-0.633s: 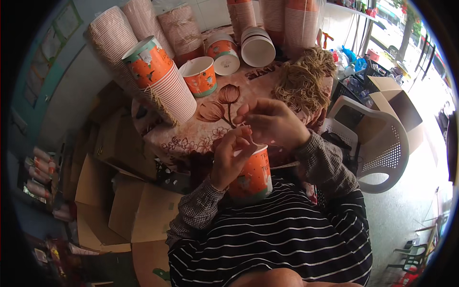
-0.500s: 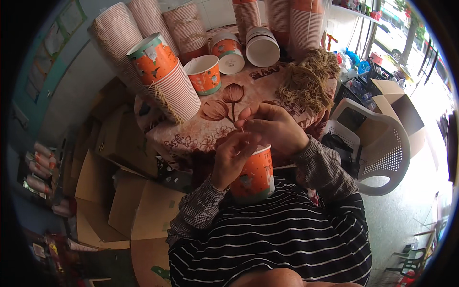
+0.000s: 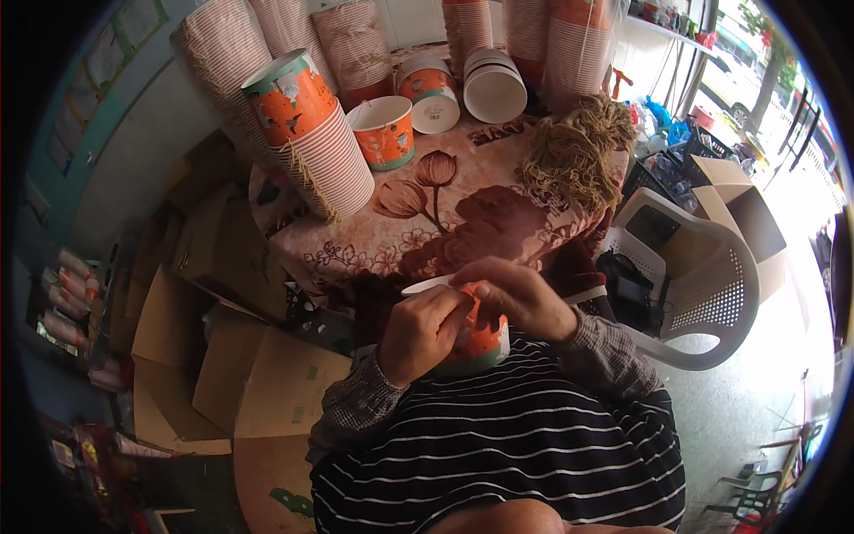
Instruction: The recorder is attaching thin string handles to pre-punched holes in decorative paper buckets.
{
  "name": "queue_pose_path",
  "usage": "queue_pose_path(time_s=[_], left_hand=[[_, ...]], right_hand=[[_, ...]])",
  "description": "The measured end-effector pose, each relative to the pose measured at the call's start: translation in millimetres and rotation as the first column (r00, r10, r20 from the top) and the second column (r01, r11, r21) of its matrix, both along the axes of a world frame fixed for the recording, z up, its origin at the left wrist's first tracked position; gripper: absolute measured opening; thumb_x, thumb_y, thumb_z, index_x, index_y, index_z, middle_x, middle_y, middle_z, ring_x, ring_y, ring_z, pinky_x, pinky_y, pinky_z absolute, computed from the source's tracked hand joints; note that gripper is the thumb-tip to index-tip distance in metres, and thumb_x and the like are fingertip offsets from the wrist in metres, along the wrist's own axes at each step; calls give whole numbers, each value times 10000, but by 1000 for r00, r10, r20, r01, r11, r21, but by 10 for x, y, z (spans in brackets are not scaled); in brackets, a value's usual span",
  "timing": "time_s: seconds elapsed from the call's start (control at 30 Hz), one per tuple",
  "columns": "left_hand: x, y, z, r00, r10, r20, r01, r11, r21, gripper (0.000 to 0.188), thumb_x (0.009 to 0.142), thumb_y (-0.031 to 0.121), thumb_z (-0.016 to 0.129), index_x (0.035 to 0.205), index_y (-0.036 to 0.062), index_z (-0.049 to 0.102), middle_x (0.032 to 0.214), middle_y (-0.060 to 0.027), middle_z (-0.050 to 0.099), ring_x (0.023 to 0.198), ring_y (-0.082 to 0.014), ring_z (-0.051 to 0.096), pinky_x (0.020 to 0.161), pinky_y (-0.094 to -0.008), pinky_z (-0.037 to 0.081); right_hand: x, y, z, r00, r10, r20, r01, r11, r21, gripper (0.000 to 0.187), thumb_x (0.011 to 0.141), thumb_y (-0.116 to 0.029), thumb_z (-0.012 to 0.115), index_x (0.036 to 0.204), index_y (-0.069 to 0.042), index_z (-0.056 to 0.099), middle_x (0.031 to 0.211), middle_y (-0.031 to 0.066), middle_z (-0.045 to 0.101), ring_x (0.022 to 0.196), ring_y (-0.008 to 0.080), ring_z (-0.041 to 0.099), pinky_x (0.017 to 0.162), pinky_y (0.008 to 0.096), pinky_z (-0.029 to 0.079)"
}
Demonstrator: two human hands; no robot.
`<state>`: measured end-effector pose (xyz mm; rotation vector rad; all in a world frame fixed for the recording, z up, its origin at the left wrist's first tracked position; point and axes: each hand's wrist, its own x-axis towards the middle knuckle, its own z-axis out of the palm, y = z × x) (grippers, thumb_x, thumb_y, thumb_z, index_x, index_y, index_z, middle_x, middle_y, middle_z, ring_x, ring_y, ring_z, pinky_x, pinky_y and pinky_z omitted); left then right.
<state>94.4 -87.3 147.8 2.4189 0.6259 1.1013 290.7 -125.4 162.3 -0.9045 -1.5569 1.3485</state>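
An orange paper tub [image 3: 485, 345] with a green base and white rim rests upright on my lap, against a black striped garment. My left hand [image 3: 425, 327] lies over its near left side, fingers closed in a pinch by the wall. What those fingertips hold, if anything, is hidden. At the tub's right side my right hand [image 3: 527, 298] is bent round the rim, its thumb and forefinger gripping the tub close to the left fingertips. Both hands cover much of the tub's upper wall.
Ahead, a table with a flowered cloth [image 3: 356, 236] bears a leaning stack of tubs [image 3: 325, 165], an upright tub [image 3: 384, 142], tubs on their sides [image 3: 495, 92] and a heap of tan string [image 3: 574, 156]. A white plastic chair [image 3: 725, 285] stands right; open cardboard boxes [image 3: 267, 392] lie left.
Both hands have come down from above the tub to its side and rim. A thin strand showed between the fingertips before; it is out of sight now. The tub's printed side has turned.
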Motion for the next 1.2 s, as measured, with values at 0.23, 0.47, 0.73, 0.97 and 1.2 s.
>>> queue_pose_path(time_s=[0.23, 0.47, 0.73, 0.97, 1.2], left_hand=[[-81, -108, -2, 998, 62, 9, -61, 996, -59, 72, 855, 34, 638, 919, 9, 616, 788, -133, 609, 703, -299, 624, 595, -347, 499], [-142, -103, -195, 974, 84, 212, 7, 918, -396, 138, 949, 126, 574, 942, -3, 620, 750, -54, 599, 653, -148, 571, 588, -264, 451], [-110, -96, -389, 963, 74, 259, 88, 822, -563, 461, 1010, 389, 443, 808, 7, 603, 696, 1, 535, 636, -71, 476, 598, -215, 387], [16, -142, -327, 973, 170, 156, -93, 907, -412, 297, 977, 213, 554, 766, 5, 548, 616, -43, 469, 567, -116, 466, 545, -249, 385], [15, -172, -283, 970, 149, 194, -110, 974, -197, 91, 907, 70, 606, 873, 10, 548, 803, -106, 567, 713, -230, 567, 650, -314, 464]], right_hand=[[-72, 17, -289, 1000, 3, -25, -3, 1000, -20, 232, 959, -207, 580, 1073, -6, 588, 810, 36, 617, 686, 68, 574, 593, 231, 473], [-86, -35, -369, 966, -250, -64, 256, 956, 141, 102, 902, -97, 644, 910, 4, 652, 769, 16, 641, 724, 67, 576, 652, 230, 475], [-118, -89, -400, 964, -266, 0, 261, 949, 178, 101, 892, -91, 656, 920, 5, 647, 749, 35, 639, 704, 60, 565, 633, 230, 468], [-112, -47, -525, 942, -317, 107, 270, 911, 312, 116, 858, -100, 675, 920, -8, 642, 660, 76, 592, 578, 100, 553, 536, 261, 450], [-126, -106, -379, 928, -308, 212, 246, 930, 275, 111, 859, -72, 682, 935, -3, 641, 739, 45, 649, 624, 65, 577, 566, 227, 459]])
